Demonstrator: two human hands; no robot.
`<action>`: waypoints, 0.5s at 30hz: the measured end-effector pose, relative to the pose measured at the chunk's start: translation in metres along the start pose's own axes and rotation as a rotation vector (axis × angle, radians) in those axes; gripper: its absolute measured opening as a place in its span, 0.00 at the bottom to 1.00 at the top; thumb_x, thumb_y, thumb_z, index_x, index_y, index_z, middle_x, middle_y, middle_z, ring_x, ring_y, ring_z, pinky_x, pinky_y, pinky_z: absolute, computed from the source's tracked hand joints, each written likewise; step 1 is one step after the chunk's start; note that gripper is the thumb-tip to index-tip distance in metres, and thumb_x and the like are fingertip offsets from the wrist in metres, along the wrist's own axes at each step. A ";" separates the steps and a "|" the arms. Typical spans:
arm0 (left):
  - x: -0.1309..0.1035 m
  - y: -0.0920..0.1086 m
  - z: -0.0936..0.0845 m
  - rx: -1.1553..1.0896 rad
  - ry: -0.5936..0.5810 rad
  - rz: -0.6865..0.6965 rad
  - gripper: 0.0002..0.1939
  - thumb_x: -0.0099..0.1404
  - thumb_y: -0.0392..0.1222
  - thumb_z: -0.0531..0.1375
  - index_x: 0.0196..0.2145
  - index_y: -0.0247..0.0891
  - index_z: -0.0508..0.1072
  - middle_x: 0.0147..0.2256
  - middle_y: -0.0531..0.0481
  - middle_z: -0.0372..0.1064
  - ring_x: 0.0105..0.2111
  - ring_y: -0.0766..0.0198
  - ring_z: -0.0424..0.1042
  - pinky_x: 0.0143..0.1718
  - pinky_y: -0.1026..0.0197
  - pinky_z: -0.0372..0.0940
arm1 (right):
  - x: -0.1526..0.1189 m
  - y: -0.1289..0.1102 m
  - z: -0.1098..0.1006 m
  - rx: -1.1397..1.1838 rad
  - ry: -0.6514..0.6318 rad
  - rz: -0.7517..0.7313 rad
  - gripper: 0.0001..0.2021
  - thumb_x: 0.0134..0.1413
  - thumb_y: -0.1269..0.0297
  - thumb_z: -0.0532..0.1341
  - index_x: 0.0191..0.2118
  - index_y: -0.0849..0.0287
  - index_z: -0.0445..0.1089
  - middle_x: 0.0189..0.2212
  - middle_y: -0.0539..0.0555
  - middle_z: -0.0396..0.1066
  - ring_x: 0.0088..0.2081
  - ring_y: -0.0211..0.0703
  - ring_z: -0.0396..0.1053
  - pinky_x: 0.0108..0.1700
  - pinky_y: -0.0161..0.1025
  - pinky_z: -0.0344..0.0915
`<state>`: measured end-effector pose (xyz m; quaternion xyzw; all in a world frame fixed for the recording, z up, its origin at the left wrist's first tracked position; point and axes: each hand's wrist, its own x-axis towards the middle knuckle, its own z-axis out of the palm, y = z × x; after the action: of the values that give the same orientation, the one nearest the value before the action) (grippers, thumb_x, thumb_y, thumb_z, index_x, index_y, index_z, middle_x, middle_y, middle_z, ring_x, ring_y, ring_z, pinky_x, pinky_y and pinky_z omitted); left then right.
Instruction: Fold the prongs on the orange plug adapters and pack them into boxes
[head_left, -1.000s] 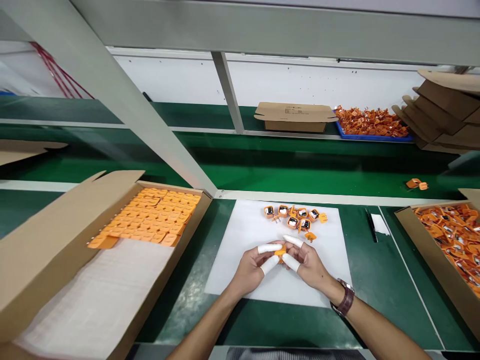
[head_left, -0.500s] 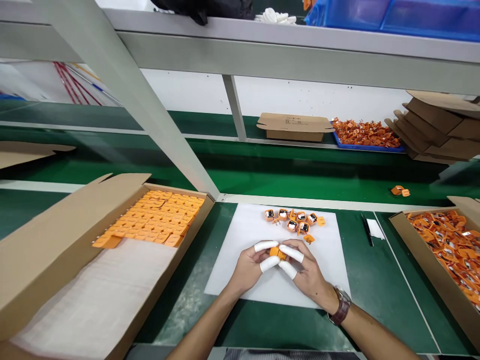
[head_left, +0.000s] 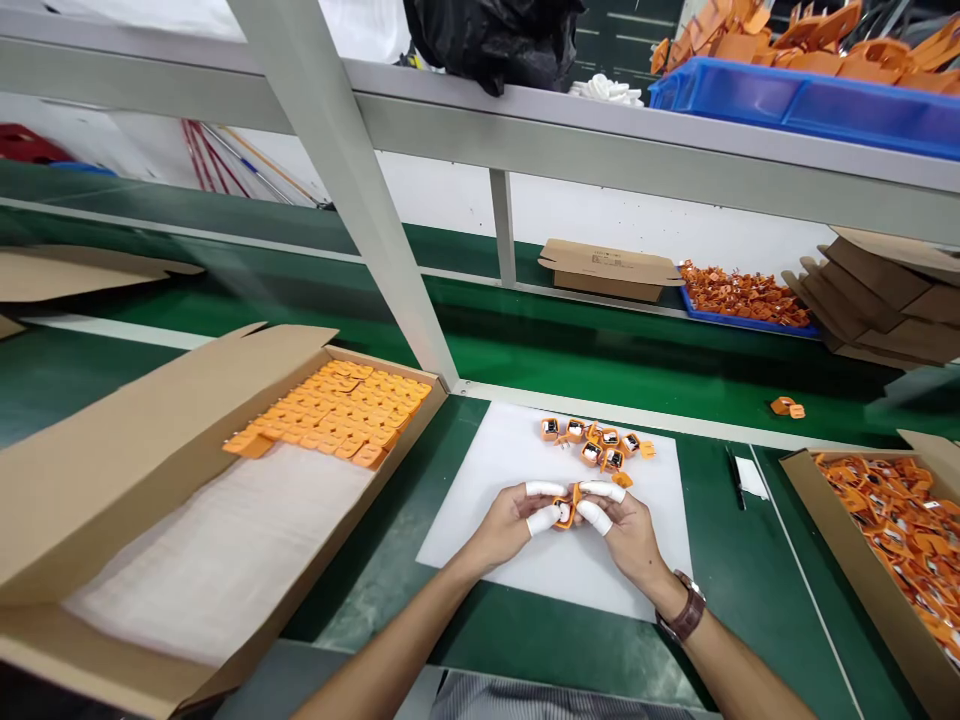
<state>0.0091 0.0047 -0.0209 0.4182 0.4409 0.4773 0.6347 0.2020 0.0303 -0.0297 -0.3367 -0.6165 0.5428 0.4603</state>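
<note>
Between the fingertips of both hands is a small orange plastic casing [head_left: 563, 514], its white and dark inside showing toward me. My left hand [head_left: 508, 522] pinches its left side with thumb and forefinger. On its right, my right hand [head_left: 628, 528] grips an upright orange flap or cover; whether that piece is joined to the casing I cannot tell. White finger cots cover the thumbs and forefingers. Just beyond the hands, several similar orange casings [head_left: 591, 454] and a loose orange piece [head_left: 622, 480] lie on a white sheet [head_left: 480, 500].
At left, an open cardboard box [head_left: 390, 500] holds rows of orange pieces. Another box [head_left: 847, 540] at right is full of loose orange parts. A black pen [head_left: 736, 478] lies near it. A slanted grey post [head_left: 390, 240] and overhead shelf [head_left: 637, 140] stand ahead.
The casing has turned in my fingers, from a closed orange face to its white inside showing. My hands are slightly farther apart. The camera view has shifted and tilted.
</note>
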 end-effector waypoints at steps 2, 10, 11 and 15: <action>-0.001 -0.002 0.001 0.027 0.005 0.018 0.19 0.54 0.46 0.72 0.41 0.33 0.79 0.36 0.43 0.81 0.34 0.57 0.79 0.41 0.56 0.73 | 0.000 0.000 0.002 -0.011 0.003 -0.022 0.10 0.60 0.64 0.65 0.47 0.54 0.73 0.33 0.52 0.79 0.32 0.42 0.78 0.38 0.41 0.78; -0.002 0.002 0.007 0.095 0.022 0.091 0.14 0.56 0.45 0.70 0.39 0.35 0.79 0.36 0.45 0.80 0.34 0.58 0.78 0.40 0.57 0.73 | -0.003 -0.005 0.003 -0.209 0.042 -0.282 0.11 0.59 0.69 0.65 0.47 0.52 0.72 0.40 0.54 0.74 0.37 0.41 0.74 0.41 0.42 0.75; -0.001 0.004 0.007 0.099 0.030 0.100 0.14 0.56 0.44 0.70 0.39 0.35 0.80 0.36 0.45 0.80 0.34 0.58 0.78 0.41 0.57 0.74 | -0.003 -0.008 0.003 -0.244 0.034 -0.318 0.12 0.59 0.70 0.65 0.48 0.51 0.72 0.40 0.53 0.74 0.36 0.41 0.73 0.42 0.43 0.74; 0.005 0.008 0.008 0.089 0.074 0.121 0.12 0.54 0.43 0.71 0.37 0.36 0.81 0.37 0.45 0.81 0.38 0.56 0.79 0.44 0.57 0.73 | -0.003 -0.016 0.000 -0.357 -0.001 -0.406 0.17 0.61 0.73 0.62 0.53 0.50 0.70 0.44 0.56 0.74 0.40 0.44 0.74 0.45 0.46 0.73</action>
<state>0.0156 0.0101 -0.0116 0.4539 0.4587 0.5098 0.5689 0.2044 0.0248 -0.0150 -0.2817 -0.7578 0.3222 0.4926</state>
